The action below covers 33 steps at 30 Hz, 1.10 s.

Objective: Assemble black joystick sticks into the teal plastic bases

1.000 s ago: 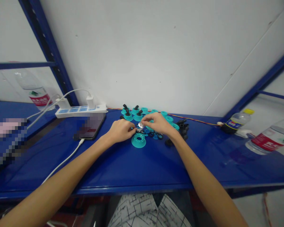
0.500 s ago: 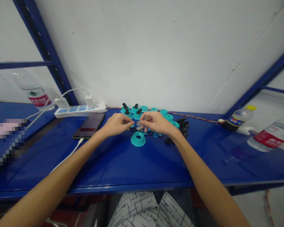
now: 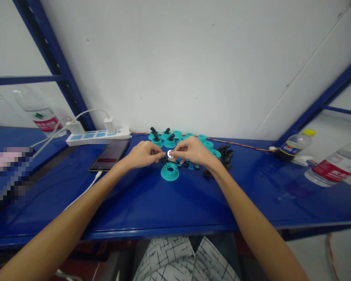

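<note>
Right hand (image 3: 194,151) pinches one silver disc (image 3: 171,154), left hand (image 3: 143,155) beside it, grip unclear, one teal spool (image 3: 170,172) near

A small, shiny silver disc (image 3: 171,154) sits between the left hand (image 3: 143,155) and the right hand (image 3: 194,151), partly hidden by their fingers; which hand touches it is impossible to tell. Small dark and teal plastic rings (image 3: 187,166) are too tiny to show detail. A cluster of black plastic fittings (image 3: 226,155) blurs into one dark shape. A pixelated patch of pink and blue blocks (image 3: 10,175) at the left edge hides what lies there. Text on a black smartphone (image 3: 109,154) is too small to read. A clear plastic water bottle with a red label (image 3: 335,168) is cut off by the right edge, and black-and-white checked clothing (image 3: 169,259) by the bottom edge.
</note>
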Motion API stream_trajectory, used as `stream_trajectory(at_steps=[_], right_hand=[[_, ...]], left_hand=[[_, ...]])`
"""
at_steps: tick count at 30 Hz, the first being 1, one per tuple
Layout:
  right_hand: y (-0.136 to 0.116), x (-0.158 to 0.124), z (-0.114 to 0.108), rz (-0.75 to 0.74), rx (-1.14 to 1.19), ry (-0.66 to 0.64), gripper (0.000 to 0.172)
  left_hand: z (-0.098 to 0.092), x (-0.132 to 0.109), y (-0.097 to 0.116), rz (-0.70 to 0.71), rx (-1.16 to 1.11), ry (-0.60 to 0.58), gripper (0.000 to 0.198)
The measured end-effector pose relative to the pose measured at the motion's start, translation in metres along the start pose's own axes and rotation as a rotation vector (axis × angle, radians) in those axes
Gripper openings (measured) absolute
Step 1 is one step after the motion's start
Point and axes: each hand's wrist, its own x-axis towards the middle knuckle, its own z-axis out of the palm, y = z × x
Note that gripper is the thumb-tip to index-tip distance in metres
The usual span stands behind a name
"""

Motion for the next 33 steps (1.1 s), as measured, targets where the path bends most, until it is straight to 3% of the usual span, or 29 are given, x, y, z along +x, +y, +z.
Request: stream_trajectory(at_steps=[5,9,11,21,33], right_hand=[[-0.005,0.000,0.004,0.045,0.080,-0.031,0.007],[-0.005,0.000,0.003,0.069,0.046,-0.012,0.023],[-0.004,0.000,0.001,0.050,-0.005,-0.033,0.020],[-0.004,-0.001,-0.002,-0.009,-0.022,-0.237,0.011],[-0.003,0.001,0.003,0.020,-0.058,-0.258,0.011]], left_hand=[[-0.005,-0.003,0.001,0.047,-0.098,-0.179,0.042],[-0.004,-0.005,0.003,0.053,-0.076,-0.246,0.056],[0.000,-0.005,0.002,0.060,-0.079,-0.277,0.063],[0.018,0.000,-0.004,0.109,-0.029,-0.249,0.049],[0.019,0.001,-0.005,0.089,-0.016,-0.250,0.051]])
